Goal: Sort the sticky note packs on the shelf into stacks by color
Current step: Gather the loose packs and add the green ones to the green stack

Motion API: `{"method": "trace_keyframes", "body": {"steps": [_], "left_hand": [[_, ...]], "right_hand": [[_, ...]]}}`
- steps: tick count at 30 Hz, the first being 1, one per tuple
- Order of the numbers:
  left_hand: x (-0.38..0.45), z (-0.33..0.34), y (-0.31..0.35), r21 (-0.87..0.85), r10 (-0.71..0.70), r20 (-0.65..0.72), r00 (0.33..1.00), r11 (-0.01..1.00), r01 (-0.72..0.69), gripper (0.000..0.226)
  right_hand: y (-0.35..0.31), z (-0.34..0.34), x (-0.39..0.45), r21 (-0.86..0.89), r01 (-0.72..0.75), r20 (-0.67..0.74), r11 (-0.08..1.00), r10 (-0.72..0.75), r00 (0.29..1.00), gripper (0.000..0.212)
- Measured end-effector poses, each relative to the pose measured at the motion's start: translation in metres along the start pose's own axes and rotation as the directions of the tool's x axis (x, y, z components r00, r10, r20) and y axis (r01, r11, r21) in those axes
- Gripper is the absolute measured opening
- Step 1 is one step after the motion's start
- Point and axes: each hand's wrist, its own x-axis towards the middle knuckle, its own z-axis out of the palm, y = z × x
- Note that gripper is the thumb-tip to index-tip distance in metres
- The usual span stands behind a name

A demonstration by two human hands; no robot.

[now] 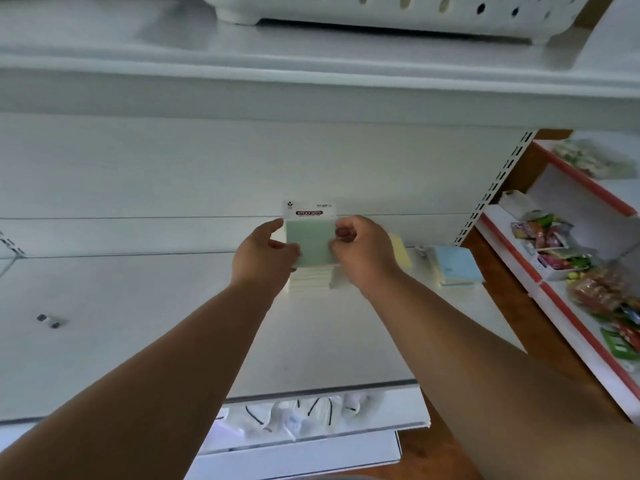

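we see both hands meeting over a white metal shelf [138, 323]. the left hand [263, 252] and right hand [360, 247] each pinch a side edge of a green sticky note pack [310, 242], its white header card reading "sticky note" — held just above a stack of packs [310, 280] on the shelf. a yellow pack [401, 249] lies partly hidden behind the right hand, and a blue stack [457, 266] sits further right, near the slotted upright [495, 188]. a perforated white basket [398, 12] rests on the shelf above. to the right, beyond a strip of brown floor, a red-trimmed rack [561, 299] holds colourful packets — too blurred to identify.
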Motion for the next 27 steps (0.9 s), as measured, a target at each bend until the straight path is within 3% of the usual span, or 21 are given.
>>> {"method": "trace_keyframes", "body": {"steps": [6, 11, 15, 27], "left_hand": [[0.019, 0.006, -0.007, 0.255, 0.011, -0.062, 0.998, 0.967, 0.005, 0.041], [0.018, 0.014, -0.009, 0.316, 0.042, -0.057, 0.997, 0.949, -0.022, 0.035], [0.016, 0.015, -0.018, 0.344, 0.091, -0.04, 0.995, 0.936, -0.071, 0.044], [0.015, 0.009, -0.022, 0.365, 0.15, 0.018, 0.988, 0.92, -0.147, 0.037]], "right_hand": [[0.012, 0.019, 0.006, -0.195, 0.08, 0.055, 0.978, -0.07, 0.996, 0.032], [0.023, 0.022, 0.012, -0.232, 0.045, 0.038, 0.972, -0.037, 0.999, 0.024], [0.023, 0.021, 0.014, -0.232, 0.06, 0.051, 0.971, -0.05, 0.997, 0.016], [0.018, 0.023, 0.01, -0.288, 0.085, 0.037, 0.954, -0.078, 0.996, 0.017]]}}
